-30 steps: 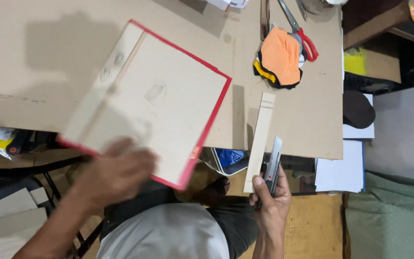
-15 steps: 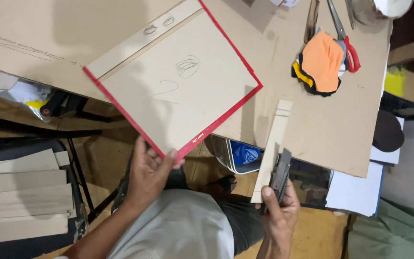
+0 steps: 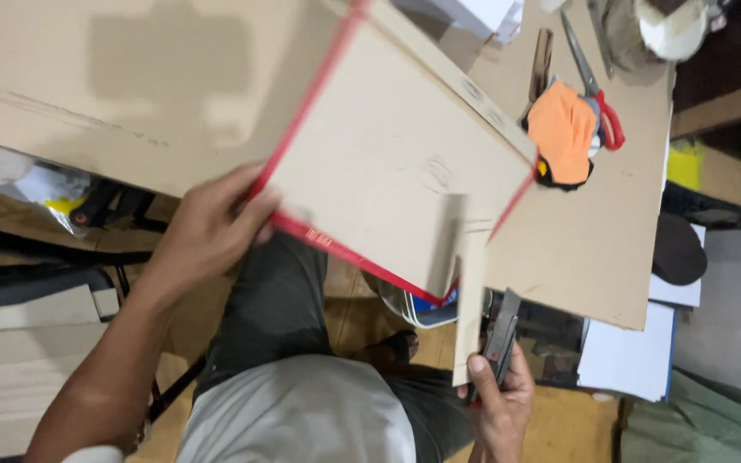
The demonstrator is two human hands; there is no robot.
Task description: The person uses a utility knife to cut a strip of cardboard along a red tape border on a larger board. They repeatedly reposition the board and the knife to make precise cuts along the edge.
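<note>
Head view: left hand [image 3: 207,231] grips the red-edged cardboard panel [image 3: 396,163] at its seven o'clock corner, turning it over the table [image 3: 585,249]. Right hand [image 3: 499,399], at five o'clock, is closed around a cardboard strip [image 3: 471,291] and utility knife [image 3: 501,334]. Seemingly positioning; next, the strip needs lining against the panel's edge.

Cardboard-topped worktable [image 3: 585,257] fwd of hands; wood floor [image 3: 576,429] just beside right hand; stacked boards [image 3: 19,334] outside left arm.
</note>
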